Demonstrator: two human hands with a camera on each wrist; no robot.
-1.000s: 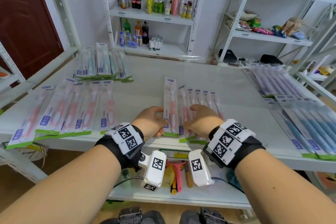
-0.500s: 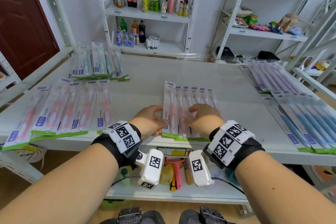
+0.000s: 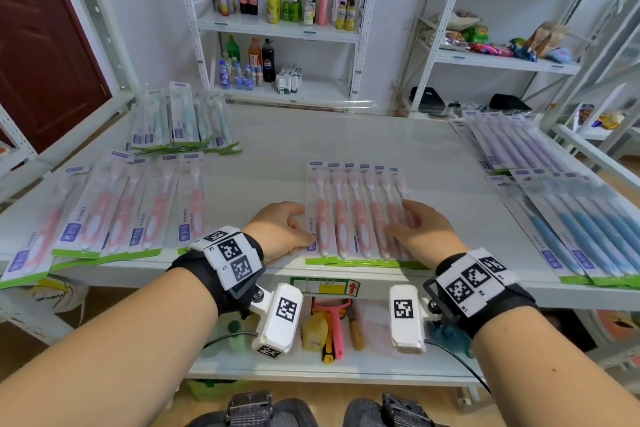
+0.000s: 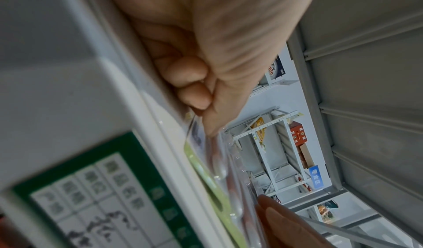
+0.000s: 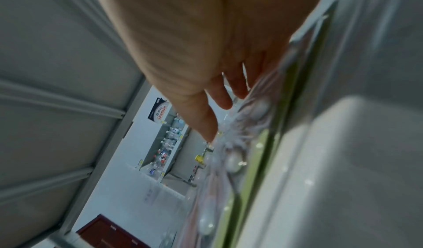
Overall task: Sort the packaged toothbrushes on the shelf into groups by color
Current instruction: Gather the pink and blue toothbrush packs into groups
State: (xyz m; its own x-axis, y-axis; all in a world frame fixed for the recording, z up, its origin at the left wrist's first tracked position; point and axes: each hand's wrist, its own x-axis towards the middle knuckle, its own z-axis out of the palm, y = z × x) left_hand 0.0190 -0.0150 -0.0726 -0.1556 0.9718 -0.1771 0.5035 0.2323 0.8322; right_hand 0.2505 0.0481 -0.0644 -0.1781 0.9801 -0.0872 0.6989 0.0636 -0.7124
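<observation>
My left hand (image 3: 282, 230) sits against the left edge of the pink toothbrush packs (image 3: 353, 218), thumb on top and the other fingers (image 4: 190, 71) curled under the palm; it looks like a light pinch on the outermost pack's edge, though how far the thumb truly clamps I can't say for sure. My right hand (image 3: 420, 230) lies flat on the right side of the same fan, its fingers (image 5: 219, 96) straight and spread over the plastic, pressing rather than grasping.

The packs lie between my two hands, overlapped like shingles, their green bottom strips lined up just at the shelf's (image 3: 346, 146) front lip right under my wrists. Beyond my left hand, well off to that side, a second row of pink packs (image 3: 114, 215) is laid out; farther past it sit the green packs (image 3: 180, 125). Out past my right hand are the purple packs (image 3: 512, 142) and blue packs (image 3: 581, 225).

I judge these packs light and thin: stiff card backing with a smooth clear blister, so they slide easily over one another and over the glossy shelf. Squeezing inward from both sides should gather them, but too much push would buckle the fan. The best hold is on the card edges low down, near the green strips, not on the slippery bubbles.
</observation>
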